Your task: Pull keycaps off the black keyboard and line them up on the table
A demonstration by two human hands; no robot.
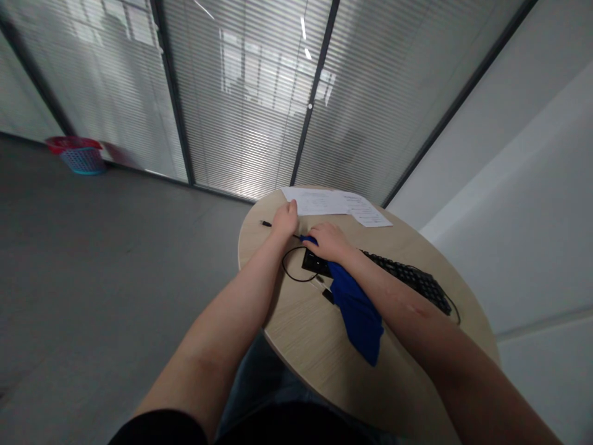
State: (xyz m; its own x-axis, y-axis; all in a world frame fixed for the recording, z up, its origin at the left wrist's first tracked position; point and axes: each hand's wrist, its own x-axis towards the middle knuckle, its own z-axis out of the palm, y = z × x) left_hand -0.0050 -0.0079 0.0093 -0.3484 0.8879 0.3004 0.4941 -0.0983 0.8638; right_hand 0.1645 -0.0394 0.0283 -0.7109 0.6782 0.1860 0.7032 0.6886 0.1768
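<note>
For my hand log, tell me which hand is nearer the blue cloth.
Right: the right hand grips the blue cloth; the left hand is just left of its far end.

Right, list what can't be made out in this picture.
Head view, all:
Part of the keyboard: hidden by the right hand and blue cloth.
Part of the cable: hidden by the left hand.
Print on the papers: too small to read.
</note>
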